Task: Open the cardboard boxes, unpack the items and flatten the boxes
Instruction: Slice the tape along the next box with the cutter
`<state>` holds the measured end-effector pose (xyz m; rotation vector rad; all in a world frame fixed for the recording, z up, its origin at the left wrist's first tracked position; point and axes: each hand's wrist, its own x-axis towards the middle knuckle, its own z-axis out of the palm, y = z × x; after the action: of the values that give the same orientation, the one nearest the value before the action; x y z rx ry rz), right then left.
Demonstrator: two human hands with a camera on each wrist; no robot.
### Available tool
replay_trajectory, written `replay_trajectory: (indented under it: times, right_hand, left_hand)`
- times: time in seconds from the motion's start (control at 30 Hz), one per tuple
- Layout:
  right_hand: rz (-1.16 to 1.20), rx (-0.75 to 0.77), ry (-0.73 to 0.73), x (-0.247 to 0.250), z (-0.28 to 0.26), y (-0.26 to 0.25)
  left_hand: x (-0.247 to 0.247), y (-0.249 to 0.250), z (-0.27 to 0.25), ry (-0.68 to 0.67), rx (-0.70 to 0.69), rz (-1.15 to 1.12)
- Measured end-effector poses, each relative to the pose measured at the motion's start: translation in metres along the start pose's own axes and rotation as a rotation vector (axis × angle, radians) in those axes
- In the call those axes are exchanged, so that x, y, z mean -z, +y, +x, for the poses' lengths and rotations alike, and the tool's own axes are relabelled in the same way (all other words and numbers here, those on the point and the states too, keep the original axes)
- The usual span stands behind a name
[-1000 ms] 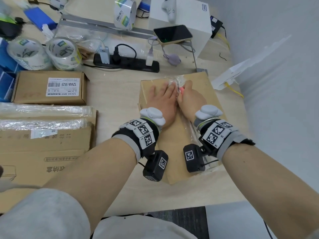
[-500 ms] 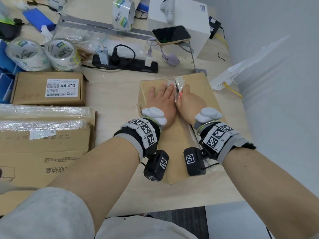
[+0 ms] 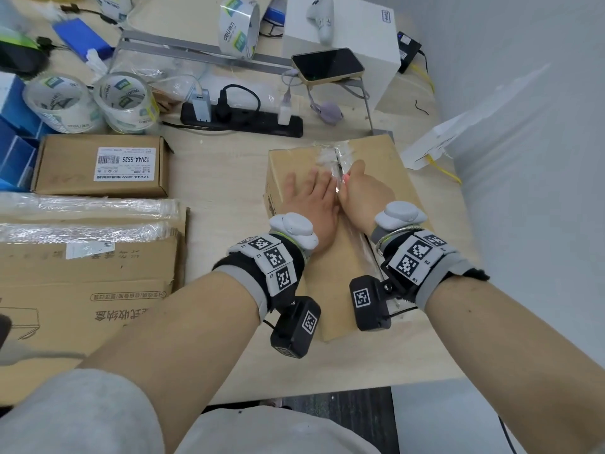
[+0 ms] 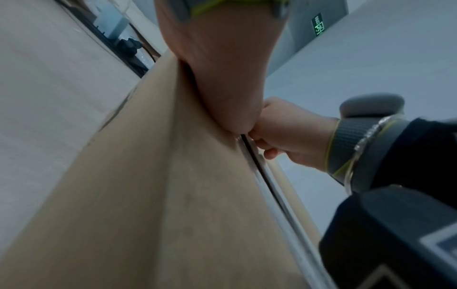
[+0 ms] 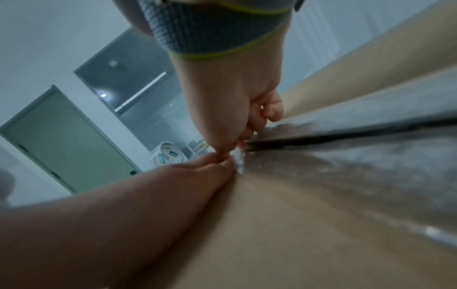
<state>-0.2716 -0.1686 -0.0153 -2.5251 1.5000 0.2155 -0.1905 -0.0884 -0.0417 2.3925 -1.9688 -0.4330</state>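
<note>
Now the right hand (image 3: 363,194), fist curled around a small red-tipped tool, has drawn back along the taped seam (image 3: 337,158) of the cardboard box (image 3: 386,165) on the table (image 3: 222,191), leaving it slit behind, while the left hand (image 3: 311,198) still presses flat, so the flaps seem nearly free.

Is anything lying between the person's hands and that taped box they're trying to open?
Nothing visible. The left hand lies flat on the cardboard box, and the right hand is already at its taped seam.

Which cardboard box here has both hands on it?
The taped box nearest the table's right edge, under the left hand and right hand; the labelled box lies untouched.
</note>
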Motion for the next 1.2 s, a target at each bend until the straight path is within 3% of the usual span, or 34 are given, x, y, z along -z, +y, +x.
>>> replay_trajectory:
  times: [0.77,0.9,1.2]
  right_hand:
    - [0.078,-0.002,0.009,-0.002,-0.029,0.006]
    - [-0.019,0.005,-0.07,0.007,-0.025,0.004]
    - [-0.051,0.013,-0.037,0.0,-0.036,0.009]
  left_hand:
    - [-0.004,0.012,-0.015,-0.014,-0.022,-0.03]
    - [-0.007,0.013,-0.015,-0.001,-0.003,0.023]
    - [-0.008,0.016,-0.015,0.021,0.007,0.035]
